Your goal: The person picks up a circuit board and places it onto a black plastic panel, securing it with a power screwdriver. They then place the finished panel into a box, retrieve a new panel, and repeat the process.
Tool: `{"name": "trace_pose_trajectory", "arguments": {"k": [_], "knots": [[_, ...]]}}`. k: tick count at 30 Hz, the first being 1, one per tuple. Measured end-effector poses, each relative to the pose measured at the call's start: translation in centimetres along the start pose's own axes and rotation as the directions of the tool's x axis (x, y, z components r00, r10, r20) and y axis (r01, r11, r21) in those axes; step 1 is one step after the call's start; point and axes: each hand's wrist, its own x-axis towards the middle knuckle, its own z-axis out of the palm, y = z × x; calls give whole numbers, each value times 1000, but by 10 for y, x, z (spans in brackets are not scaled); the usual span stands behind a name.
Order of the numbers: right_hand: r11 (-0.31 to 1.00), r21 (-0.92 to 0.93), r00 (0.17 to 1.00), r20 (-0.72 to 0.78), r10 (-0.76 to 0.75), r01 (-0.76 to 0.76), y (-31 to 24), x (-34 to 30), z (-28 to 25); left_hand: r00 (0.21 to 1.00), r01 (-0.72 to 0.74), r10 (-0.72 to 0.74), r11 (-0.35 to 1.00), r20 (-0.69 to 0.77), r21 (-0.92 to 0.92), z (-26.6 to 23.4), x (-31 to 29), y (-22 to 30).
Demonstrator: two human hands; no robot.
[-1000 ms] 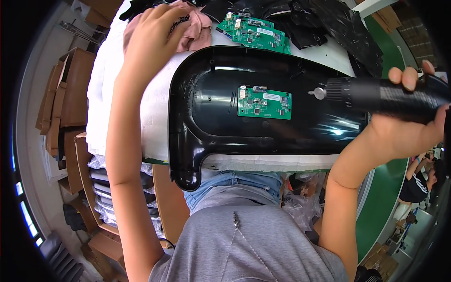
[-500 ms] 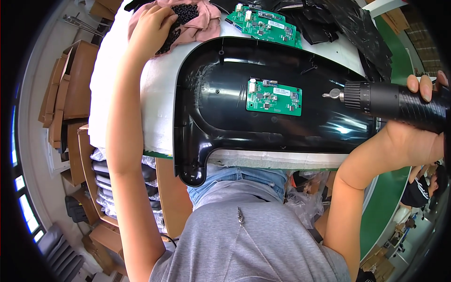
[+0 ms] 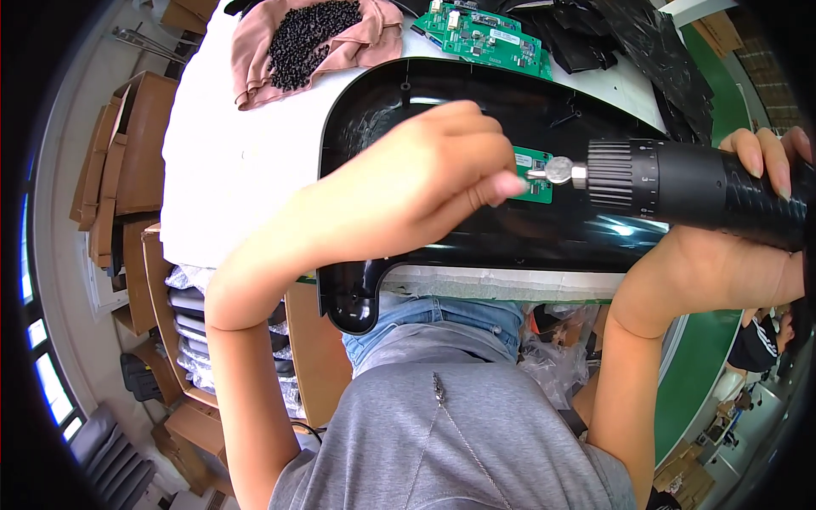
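Note:
A black electric screwdriver (image 3: 680, 183) lies level in my right hand (image 3: 714, 251), whose fingers wrap round its body. Its bit points left. The thumb and fingers of my left hand (image 3: 442, 166) are pinched together right at the bit's tip. Whatever they hold is too small or hidden to make out. Beneath them a green circuit board (image 3: 535, 189) sits inside a curved black plastic shell (image 3: 561, 234). My left hand covers most of the board, so only its right end shows.
At the far left a pink cloth (image 3: 251, 59) bears a heap of tiny black parts (image 3: 297, 51), seemingly screws. Several more green boards (image 3: 493, 42) are stacked behind the shell, beside black plastic bags (image 3: 629, 51). Cardboard boxes (image 3: 140, 153) stand left of the white-covered table (image 3: 212, 170).
My left hand has come from the heap on the cloth to the bit, over the board. The screwdriver has shifted left, its tip now above the board's right end.

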Motion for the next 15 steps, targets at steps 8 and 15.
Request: {"name": "trace_pose_trajectory", "arguments": {"k": [8,15], "knots": [[995,100,997,-71,34,-27,8,-3,7,991,-130,129,988,-17,-84,4,-2,-8],[981,186,989,-129,79,-54,7,-5,7,989,-146,146,989,-19,-12,5,-4,-10]]}}
